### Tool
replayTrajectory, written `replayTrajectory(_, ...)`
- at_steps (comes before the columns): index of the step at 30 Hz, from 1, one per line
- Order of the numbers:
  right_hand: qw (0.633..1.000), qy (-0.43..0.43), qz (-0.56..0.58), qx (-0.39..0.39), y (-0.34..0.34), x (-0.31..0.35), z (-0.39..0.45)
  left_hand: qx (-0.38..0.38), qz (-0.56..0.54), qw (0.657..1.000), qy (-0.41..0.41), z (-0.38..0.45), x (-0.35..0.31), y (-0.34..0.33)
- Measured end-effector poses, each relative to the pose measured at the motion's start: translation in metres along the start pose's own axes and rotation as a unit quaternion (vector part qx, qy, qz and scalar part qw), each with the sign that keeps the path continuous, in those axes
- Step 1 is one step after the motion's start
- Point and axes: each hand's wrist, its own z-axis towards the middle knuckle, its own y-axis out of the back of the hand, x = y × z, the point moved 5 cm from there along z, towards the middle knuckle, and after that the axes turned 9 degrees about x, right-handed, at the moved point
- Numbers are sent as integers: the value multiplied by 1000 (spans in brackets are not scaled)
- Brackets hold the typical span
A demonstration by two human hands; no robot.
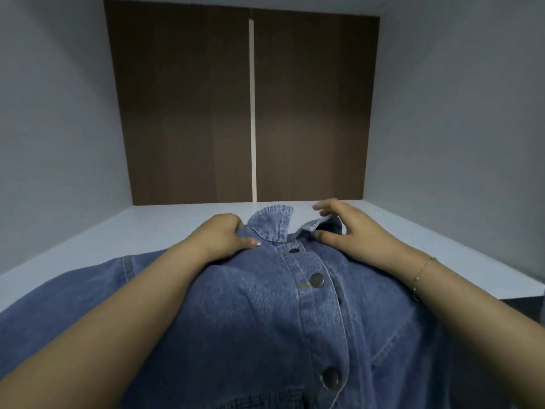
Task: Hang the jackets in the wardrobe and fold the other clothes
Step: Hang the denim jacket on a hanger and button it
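A blue denim jacket (265,320) with metal snap buttons lies front up, filling the lower part of the head view, its collar (272,222) pointing away from me. My left hand (224,236) grips the fabric at the left shoulder beside the collar, thumb on top and fingers curled under. My right hand (345,228) holds the right collar flap, thumb below it and fingers spread loosely above. A thin bracelet sits on my right wrist.
The jacket rests on a white shelf floor (165,222) inside a wardrobe. A dark brown back panel (188,113) with a pale vertical strip stands behind it. Grey-white side walls (53,128) close in left and right.
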Motion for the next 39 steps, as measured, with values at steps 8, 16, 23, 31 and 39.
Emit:
replayTrajectory(8, 997, 76, -1, 3, -4, 7, -21, 50, 63, 993, 87, -10, 16, -8)
replayTrajectory(16, 992, 85, 70, -59, 1, 28, -70, -89, 80, 992, -33, -71, -5, 0)
replayTrajectory(23, 951, 86, 245, -170, 42, 71, -120, -275, 1, 938, -212, -172, -41, 14)
replayTrajectory(31, 988, 58, 142, 28, 21, 145, -167, -152, -47, 942, -296, -226, -51, -64)
replayTrajectory(39, 921, -91, 350, 149, -58, 122, -208, -108, -35, 966, -233, -259, -39, -133)
